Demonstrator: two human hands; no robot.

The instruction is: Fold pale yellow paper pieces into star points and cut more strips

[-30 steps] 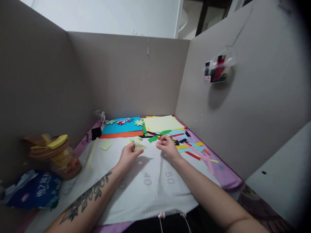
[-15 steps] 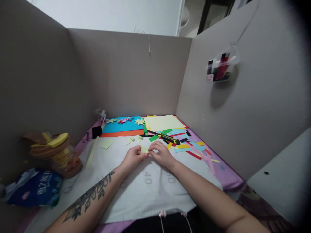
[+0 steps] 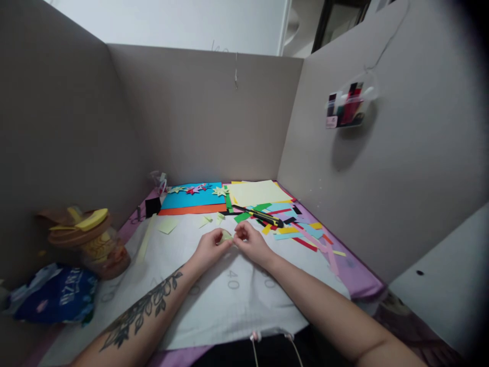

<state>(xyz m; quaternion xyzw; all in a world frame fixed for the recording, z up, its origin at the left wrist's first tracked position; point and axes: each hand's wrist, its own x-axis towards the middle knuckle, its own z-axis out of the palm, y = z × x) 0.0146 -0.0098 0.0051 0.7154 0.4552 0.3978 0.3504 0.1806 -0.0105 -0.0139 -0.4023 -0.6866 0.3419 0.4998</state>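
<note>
Between my two hands, over the middle of the white sheet, is a small piece of pale yellow-green paper (image 3: 226,235), which looks bent. My left hand (image 3: 209,248) pinches its left side with thumb and fingers. Fingers of my right hand (image 3: 251,241) close on its right edge; the fingertips partly hide it. Just beyond lie two small folded paper pieces (image 3: 205,221) of the same colour. A flat pale green square (image 3: 168,225) and a long pale strip (image 3: 147,238) rest to the left.
Paper stars (image 3: 220,191) lie on blue and orange sheets (image 3: 191,208) at the back. A yellow-black utility knife (image 3: 263,218) sits among coloured paper strips (image 3: 296,236) at right. A lidded cup (image 3: 105,250) and blue packet (image 3: 57,295) stand left. Grey panels (image 3: 206,117) enclose the table.
The paper between my hands has gone from lying flatter to looking curved or folded over. My right fingers have curled and shifted slightly. Other things stay where they were.
</note>
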